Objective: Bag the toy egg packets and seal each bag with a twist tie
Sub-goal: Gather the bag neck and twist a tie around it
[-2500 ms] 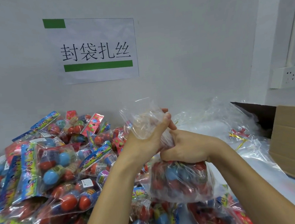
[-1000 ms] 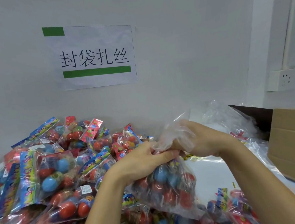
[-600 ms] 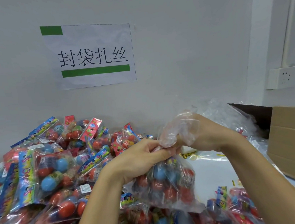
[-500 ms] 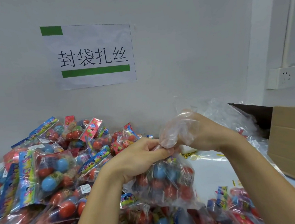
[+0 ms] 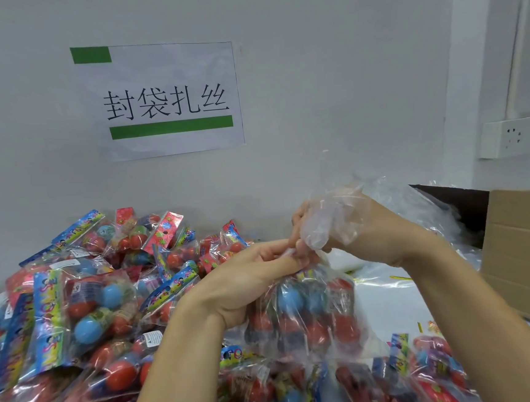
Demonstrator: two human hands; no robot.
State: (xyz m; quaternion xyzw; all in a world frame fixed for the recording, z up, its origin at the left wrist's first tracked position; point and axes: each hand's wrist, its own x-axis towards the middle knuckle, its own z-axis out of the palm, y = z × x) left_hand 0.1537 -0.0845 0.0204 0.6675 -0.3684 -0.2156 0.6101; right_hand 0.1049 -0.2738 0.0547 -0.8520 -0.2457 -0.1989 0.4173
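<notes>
Held up over the heap: a clear plastic bag stuffed with red and blue toy eggs (image 5: 302, 316), belly hanging straight down, gathered neck rising to where both hands meet. Long axis near vertical, neck on top, load below.

Left hand (image 5: 245, 286) coming in from the left, palm toward the camera, fingers curled and pinching the twisted neck just above the eggs. Right hand (image 5: 349, 228) arched over from the right, wrist bent, fingers closed round the loose crumpled top of the bag, film draped across the knuckles. Fingertips of both meeting at the neck, touching or nearly so. No twist tie plainly visible there; too small or hidden to tell.

Probably mid-seal: neck cinched, tie yet to go on. Thin yellow strips (image 5: 398, 277) lying on the white surface to the right, below the right forearm, so nearer that hand. Heap of loose colourful egg packets (image 5: 83, 300) left and below; brown cardboard box (image 5: 525, 258) at far right.
</notes>
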